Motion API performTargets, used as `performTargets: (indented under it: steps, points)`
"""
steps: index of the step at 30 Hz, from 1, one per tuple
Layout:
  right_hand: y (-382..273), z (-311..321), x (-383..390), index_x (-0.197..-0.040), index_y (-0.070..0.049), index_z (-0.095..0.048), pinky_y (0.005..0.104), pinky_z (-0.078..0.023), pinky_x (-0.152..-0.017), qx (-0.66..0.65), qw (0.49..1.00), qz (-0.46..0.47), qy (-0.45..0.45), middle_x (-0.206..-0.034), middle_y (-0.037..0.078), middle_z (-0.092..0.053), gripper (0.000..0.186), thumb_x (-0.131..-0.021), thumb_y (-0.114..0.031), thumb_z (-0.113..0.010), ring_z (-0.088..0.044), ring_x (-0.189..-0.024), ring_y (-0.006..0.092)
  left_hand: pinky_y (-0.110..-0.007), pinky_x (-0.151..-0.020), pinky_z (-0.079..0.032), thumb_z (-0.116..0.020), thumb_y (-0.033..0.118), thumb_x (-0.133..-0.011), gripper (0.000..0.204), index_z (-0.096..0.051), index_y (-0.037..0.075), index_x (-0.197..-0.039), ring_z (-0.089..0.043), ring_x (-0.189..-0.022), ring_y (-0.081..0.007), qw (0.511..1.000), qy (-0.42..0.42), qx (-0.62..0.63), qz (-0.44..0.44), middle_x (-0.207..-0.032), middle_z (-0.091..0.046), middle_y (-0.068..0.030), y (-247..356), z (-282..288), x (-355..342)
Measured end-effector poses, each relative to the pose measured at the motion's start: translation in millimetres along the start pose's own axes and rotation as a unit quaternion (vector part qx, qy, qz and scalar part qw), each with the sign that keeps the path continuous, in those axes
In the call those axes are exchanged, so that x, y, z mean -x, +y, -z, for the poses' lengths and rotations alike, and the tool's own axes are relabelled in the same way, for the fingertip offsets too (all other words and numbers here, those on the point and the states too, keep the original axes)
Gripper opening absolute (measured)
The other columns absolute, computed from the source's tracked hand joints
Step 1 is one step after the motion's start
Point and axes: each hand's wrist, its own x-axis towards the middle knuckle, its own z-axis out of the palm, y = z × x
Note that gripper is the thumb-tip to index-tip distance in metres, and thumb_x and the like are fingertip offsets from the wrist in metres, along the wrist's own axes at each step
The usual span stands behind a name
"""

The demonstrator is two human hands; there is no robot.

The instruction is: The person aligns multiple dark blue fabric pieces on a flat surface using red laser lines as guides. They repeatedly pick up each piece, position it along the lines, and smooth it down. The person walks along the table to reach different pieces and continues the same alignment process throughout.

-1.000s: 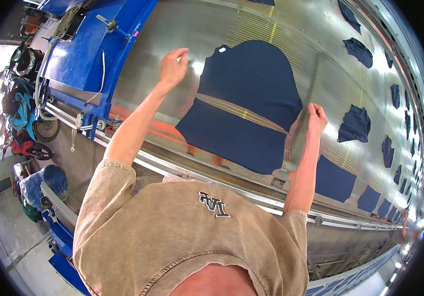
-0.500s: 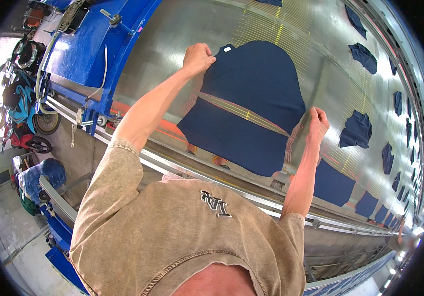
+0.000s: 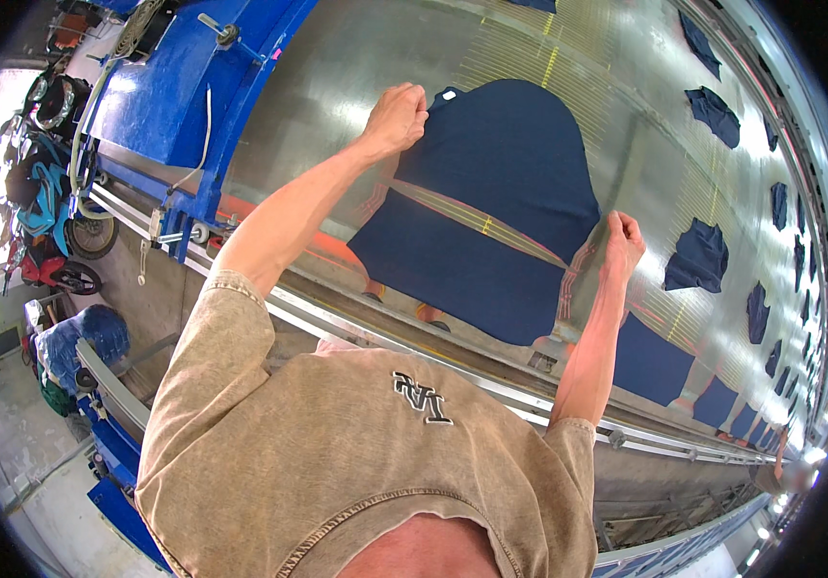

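Note:
A dark navy cloth panel with a rounded far edge lies spread flat on a shiny grey-green table. My left hand is closed in a pinch at its far left corner, beside a small white tag. At the panel's right corner, my right hand has thumb and fingers pressed together on the edge. Nearer to me lies a second navy cloth piece, apart from the first by a narrow, tapering strip of table. Yellow ruled lines show in that strip.
More navy pieces, one crumpled, lie along the table to the right. A blue machine stands at the left end. A metal rail runs along the near edge. Motorbikes are parked far left. Another person's arm shows far right.
My left hand has shifted slightly right, up to the panel's corner and closer to the tag. The right hand has barely moved, and the cloth lies almost as before.

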Motion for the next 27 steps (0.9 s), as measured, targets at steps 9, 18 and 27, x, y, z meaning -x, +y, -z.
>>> performTargets:
  steps: [9, 18, 27]
  points:
    - [-0.8, -0.7, 0.5, -0.096, 0.001, -0.075, 0.0257, -0.042, -0.066, -0.014, 1.000, -0.020, 0.001, -0.077, -0.001, -0.065, 0.022, -0.087, -0.019, -0.073, -0.054, -0.071, 0.0075, -0.044, -0.073, -0.049, -0.063, 0.006, -0.087, 0.010, -0.059, -0.001, -0.092, -0.066, -0.082, -0.0345, 0.978, -0.147, 0.104, 0.109, -0.082, -0.067, -0.0174, -0.8, 18.8, -8.7]
    - [-8.5, -0.5, 3.8, -0.095, 0.001, -0.075, 0.0255, -0.042, -0.066, 0.013, 1.000, -0.006, 0.001, -0.077, -0.002, -0.064, 0.021, -0.087, -0.018, -0.074, -0.052, -0.070, 0.0070, -0.040, -0.073, -0.050, -0.066, 0.009, -0.086, 0.020, -0.065, -0.001, -0.104, -0.064, -0.076, -0.0245, 0.976, -0.148, 0.077, 0.142, -0.078, -0.066, -0.0100, -7.9, 18.9, -9.3]
    - [-7.2, -1.6, 4.1, -0.094, 0.000, -0.075, 0.0241, -0.040, -0.064, 0.011, 1.000, 0.007, 0.000, -0.074, -0.004, -0.061, 0.019, -0.087, -0.018, -0.074, -0.050, -0.069, 0.0058, -0.040, -0.074, -0.050, -0.067, 0.008, -0.085, 0.021, -0.065, -0.002, -0.104, -0.064, -0.077, -0.0231, 0.977, -0.144, 0.081, 0.137, -0.078, -0.066, -0.0090, -14.6, 18.5, -10.0]
